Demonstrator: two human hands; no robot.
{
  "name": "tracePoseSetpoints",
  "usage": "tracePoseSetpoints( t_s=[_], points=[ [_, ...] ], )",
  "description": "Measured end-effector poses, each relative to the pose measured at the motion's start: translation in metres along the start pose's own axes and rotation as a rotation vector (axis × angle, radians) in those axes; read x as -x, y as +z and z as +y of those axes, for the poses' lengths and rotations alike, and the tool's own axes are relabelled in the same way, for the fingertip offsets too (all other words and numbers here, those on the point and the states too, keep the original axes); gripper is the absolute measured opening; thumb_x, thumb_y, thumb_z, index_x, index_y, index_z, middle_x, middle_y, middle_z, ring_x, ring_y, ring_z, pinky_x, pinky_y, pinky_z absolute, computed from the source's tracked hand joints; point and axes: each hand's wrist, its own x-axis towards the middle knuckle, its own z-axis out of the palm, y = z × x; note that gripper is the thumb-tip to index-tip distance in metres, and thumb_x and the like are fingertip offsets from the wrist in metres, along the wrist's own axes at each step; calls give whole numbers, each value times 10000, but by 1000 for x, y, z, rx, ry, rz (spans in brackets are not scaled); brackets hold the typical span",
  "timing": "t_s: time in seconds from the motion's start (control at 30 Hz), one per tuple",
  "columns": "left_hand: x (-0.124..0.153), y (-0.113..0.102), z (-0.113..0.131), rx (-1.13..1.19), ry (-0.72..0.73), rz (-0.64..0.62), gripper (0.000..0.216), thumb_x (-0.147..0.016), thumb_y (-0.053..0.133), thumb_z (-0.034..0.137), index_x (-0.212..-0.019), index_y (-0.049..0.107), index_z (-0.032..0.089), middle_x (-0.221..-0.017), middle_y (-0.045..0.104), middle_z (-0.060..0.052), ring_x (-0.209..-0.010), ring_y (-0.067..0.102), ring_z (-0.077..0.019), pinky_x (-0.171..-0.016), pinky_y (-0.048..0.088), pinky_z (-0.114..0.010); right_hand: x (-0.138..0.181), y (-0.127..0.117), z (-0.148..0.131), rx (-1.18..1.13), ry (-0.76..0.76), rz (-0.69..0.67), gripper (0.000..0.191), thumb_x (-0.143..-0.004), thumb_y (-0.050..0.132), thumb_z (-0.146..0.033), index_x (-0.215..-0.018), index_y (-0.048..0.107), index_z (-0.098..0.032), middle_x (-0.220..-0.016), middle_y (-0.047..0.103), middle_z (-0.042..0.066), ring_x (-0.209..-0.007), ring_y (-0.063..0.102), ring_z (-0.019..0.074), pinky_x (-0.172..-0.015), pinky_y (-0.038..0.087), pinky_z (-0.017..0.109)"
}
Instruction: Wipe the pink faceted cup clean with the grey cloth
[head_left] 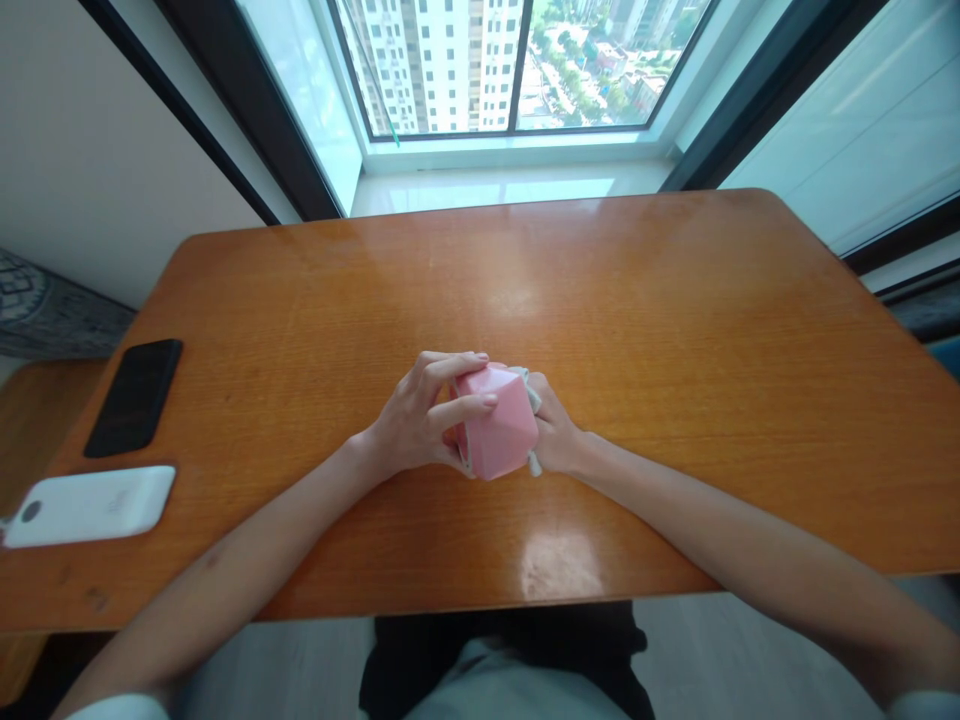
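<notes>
mid-table [675, 330], pink box [499, 430] in hands

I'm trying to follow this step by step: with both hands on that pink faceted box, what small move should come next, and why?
Probably pry gently with the left hand, whose fingers hook over the pink faceted box, while the right hand braces it from behind. A white edge shows at its side, perhaps a seam or lining.

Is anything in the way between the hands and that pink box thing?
No. The left hand and the right hand already clasp the pink faceted plastic box from both sides, above the orange wooden table.
</notes>
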Motion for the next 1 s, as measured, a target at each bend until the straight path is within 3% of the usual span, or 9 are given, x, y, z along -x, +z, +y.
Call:
tracePoseSetpoints(
  t_s=[0.2, 0.37, 0.53, 0.83, 1.0],
  points=[
    [1, 0, 0, -10, -25, 8, 957, -859, 923, 783, -1612, 480, 390, -1539, 623, -146, -1264, 681, -318, -1044, 613, -472, 3, -1, 3, 117, -63, 30, 459, -998, 676, -335, -614, 454, -213, -631, 477, -59, -562, 392, 89, -570, 370, 249],
    [1, 5, 1, 122, -121, 24, 1244, -628, 1016, 860, -1634, 447, 400, -1536, 625, -154, -1242, 696, -346, -1000, 640, -522, 3, -1, 4, 244, -119, 59, 451, -1009, 637, -395, -637, 440, -232, -606, 452, -61, -528, 375, 95, -562, 373, 266],
    [-1, 9, 3, 307, -244, 9, 1415, -523, 1090, 779, -1675, 385, 359, -1501, 628, -174, -1352, 684, -405, -1083, 636, -598, 6, -3, 7, 411, -179, 84, 340, -969, 563, -317, -660, 439, -249, -621, 507, -35, -542, 434, 123, -562, 385, 283],
    [-2, 2, 11, 327, -367, -81, 1351, -492, 1070, 741, -1590, 408, 318, -1318, 667, -127, -1074, 731, -351, -940, 610, -533, 14, 0, 10, 750, -367, 131, 347, -1037, 499, -324, -699, 453, -258, -583, 499, -37, -491, 396, 114, -520, 309, 283],
    [-2, 0, 12, 366, -419, -147, 1243, -650, 929, 822, -1613, 373, 270, -1316, 681, -146, -1034, 741, -349, -910, 613, -536, 11, -4, 13, 954, -531, 105, 344, -1055, 478, -260, -716, 535, -236, -630, 599, -6, -504, 443, 115, -501, 305, 273]
  ],
)
